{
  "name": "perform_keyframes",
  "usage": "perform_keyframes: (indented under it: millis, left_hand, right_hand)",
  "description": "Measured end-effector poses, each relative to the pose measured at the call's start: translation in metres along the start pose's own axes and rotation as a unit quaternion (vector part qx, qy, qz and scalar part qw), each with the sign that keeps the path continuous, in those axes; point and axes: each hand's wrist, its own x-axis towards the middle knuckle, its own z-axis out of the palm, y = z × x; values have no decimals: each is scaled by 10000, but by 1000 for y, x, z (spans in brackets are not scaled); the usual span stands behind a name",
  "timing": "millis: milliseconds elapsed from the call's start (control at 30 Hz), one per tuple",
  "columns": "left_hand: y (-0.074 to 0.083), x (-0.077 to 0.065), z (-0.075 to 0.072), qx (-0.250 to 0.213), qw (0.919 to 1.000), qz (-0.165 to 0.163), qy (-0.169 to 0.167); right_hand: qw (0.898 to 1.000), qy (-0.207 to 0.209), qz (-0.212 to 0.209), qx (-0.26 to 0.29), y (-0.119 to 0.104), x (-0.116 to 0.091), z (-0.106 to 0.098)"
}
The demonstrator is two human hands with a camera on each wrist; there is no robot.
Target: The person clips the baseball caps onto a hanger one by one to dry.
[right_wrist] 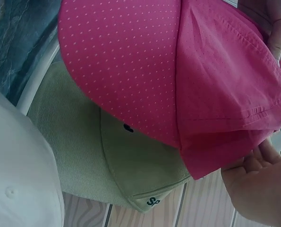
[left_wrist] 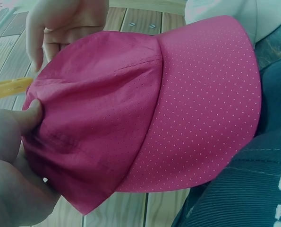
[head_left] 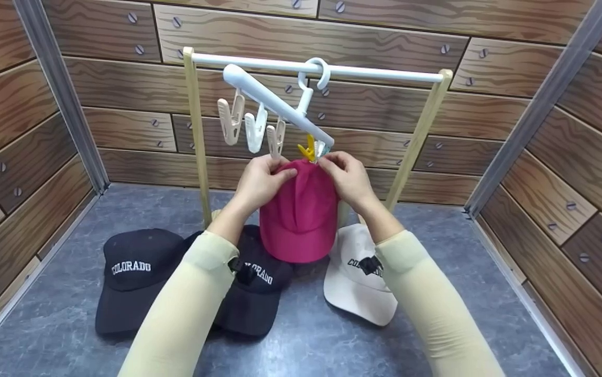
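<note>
A pink cap with a dotted brim hangs crown up, brim down, below the low end of a tilted white clip hanger. My left hand pinches the left of its crown, thumb on the front. On the opposite side my right hand pinches the crown's top edge, close to a yellow clip and a pale clip; its fingertips are partly hidden. Whether either clip bites the fabric is hard to see. Further up the hanger dangle a beige clip and a white clip.
The hanger hooks over a white rail on wooden posts. On the grey floor lie two black caps at left and a white cap at right. A green cap sits behind the pink one. Wood-patterned walls enclose the area.
</note>
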Motion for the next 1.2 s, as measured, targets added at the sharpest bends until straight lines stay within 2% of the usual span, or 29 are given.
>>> perform_keyframes:
  millis: [233, 733, 1200]
  left_hand:
    - [0, -1, -2, -9, 10000, -4, -55]
    - [-2, -3, -1, -8, 9996, 238, -149]
    - [1, -3, 1, -7, 9993, 242, -272]
  right_hand:
    - [9993, 54, 138, -352, -3, 7, 3]
    - [9959, 312, 281, -796, -10, 17, 11]
    - [9945, 645, 375, -742, -15, 23, 16]
